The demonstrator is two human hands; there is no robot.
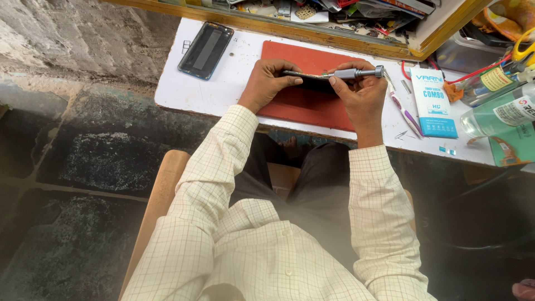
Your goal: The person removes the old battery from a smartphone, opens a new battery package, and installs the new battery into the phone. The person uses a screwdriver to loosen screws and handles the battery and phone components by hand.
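Head view: a spare phone (205,49) lies at the counter's (184,95) left; my left hand (266,83) clamps the dark phone (312,81) edge-up over the red mat (304,106), my right hand (361,92) closed on the screwdriver (356,73). I judge I'm working its edge; next calls for a steady tip.

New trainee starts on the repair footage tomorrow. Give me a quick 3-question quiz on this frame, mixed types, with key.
1. True or false: the right hand holds a grey metal screwdriver against the edge of the dark phone.
2. Which colour is the mat under the hands? A green, B red, C yellow.
3. Fill in: a second phone lies flat on the white table, on the side of the ___ hand.

Key: 1 true; 2 B; 3 left.
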